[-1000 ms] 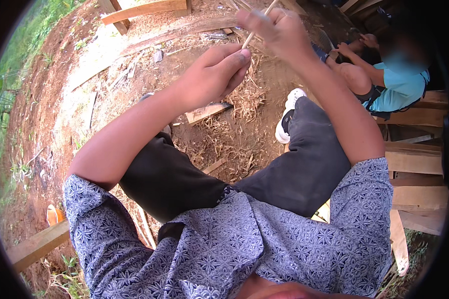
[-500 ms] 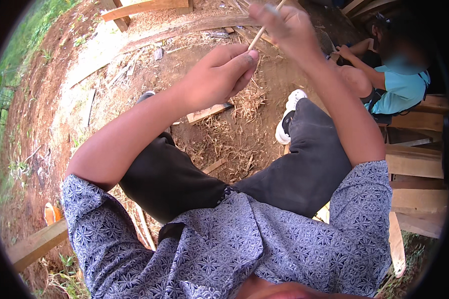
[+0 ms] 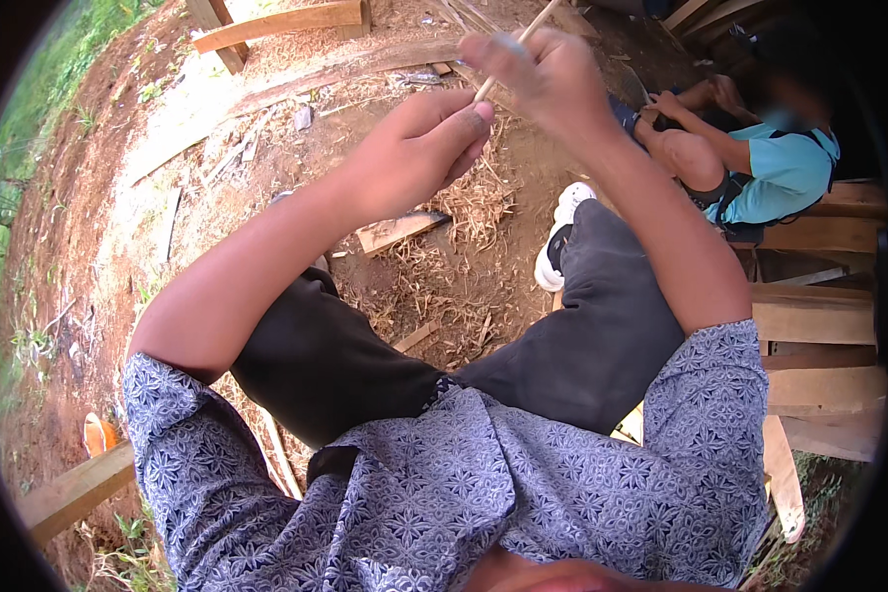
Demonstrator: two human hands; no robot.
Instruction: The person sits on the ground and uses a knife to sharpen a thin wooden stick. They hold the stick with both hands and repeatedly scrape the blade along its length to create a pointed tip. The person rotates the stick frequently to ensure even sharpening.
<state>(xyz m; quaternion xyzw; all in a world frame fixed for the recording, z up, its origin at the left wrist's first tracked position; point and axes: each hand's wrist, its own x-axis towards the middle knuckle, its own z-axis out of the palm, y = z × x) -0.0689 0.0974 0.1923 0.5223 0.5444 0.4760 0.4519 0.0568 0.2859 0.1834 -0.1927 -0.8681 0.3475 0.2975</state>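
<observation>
A thin, pale wooden stick (image 3: 541,22) slants up and to the right between my hands, its upper end running out of the top of the view. My left hand (image 3: 422,148) pinches its lower end between thumb and curled fingers. Higher up, my right hand (image 3: 548,84) is closed around the stick, its fingers smeared by motion. A greyish patch shows at the right fingertips; whether it is a mark or a small held piece I cannot tell. Both forearms are raised above my spread knees.
Wood shavings (image 3: 479,212) and an offcut (image 3: 402,233) lie on the dirt between my feet. At the right sits another person in a light blue shirt (image 3: 789,173), near stacked timber (image 3: 814,318). A wooden beam (image 3: 281,25) stands at the far left, another (image 3: 79,490) near left.
Both hands and the stick have shifted slightly to the left in view, the right hand also a little down. The view itself has moved a little. Both grips look the same.
</observation>
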